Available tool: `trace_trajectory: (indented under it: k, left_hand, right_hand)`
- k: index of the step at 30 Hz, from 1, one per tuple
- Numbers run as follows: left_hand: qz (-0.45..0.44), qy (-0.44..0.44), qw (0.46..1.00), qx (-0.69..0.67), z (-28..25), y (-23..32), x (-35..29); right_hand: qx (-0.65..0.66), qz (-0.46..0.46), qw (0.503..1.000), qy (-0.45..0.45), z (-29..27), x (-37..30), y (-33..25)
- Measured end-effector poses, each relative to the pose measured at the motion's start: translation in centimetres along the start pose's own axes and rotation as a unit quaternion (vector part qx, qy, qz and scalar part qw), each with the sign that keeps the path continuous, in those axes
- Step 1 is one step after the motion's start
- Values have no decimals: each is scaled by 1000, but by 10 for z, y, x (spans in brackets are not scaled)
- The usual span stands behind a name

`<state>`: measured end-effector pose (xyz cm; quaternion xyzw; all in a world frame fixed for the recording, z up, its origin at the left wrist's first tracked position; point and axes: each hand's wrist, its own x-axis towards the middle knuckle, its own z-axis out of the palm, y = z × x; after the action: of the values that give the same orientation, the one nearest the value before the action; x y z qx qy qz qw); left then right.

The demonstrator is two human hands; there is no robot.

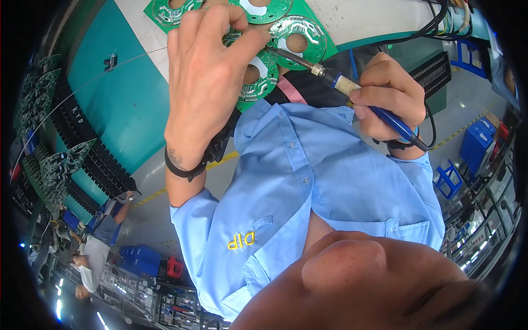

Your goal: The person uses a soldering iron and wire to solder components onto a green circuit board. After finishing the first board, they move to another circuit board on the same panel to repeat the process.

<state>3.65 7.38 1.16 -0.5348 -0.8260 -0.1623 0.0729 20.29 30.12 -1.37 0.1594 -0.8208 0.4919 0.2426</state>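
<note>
My left hand [206, 82] is over a green circuit board panel [305, 30], made of round boards with holes in their middles. Thumb and fingers are pinched together above the board, on a thin solder wire [140, 56] that runs off to the left; the fingers hide part of the panel. In my right hand [390, 99] is a soldering iron [345, 85] with a blue handle and a cream collar, gripped like a pen. Its metal tip points left and reaches the board close to my left thumb and index finger. Whether tip and wire touch is too small to tell.
The panel lies at the edge of a bench with a teal mat [118, 110]. A small part [111, 62] sits on the mat. Black racks [82, 129] and upright circuit boards [58, 170] stand at the left. Black cables [434, 25] hang at the upper right. Another person [93, 264] is farther off.
</note>
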Motion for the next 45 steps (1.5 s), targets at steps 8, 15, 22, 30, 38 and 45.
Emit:
trace_trajectory:
  k: [8, 15, 22, 30, 38, 45]
  left_hand:
    - [-27, 33, 999, -7, -2, -2, -5]
    - [-24, 111, 990, -88, 15, -19, -16]
    - [-155, 88, 969, -171, 2, 2, -22]
    - [-89, 134, 972, -172, 19, -3, -36]
    - [-42, 106, 990, -78, 20, -8, -28]
    - [-30, 72, 995, -64, 21, -9, -24]
  right_hand:
    - [15, -6, 1000, -1, -3, -1, 0]
    - [41, -35, 999, -1, -16, -1, 0]
    - [-37, -28, 984, 170, -42, 0, 38]
    - [271, 49, 906, 321, -34, 21, 53]
    - [25, -55, 998, 1, -30, 13, -4]
    - [-4, -43, 999, -32, -7, 8, -2]
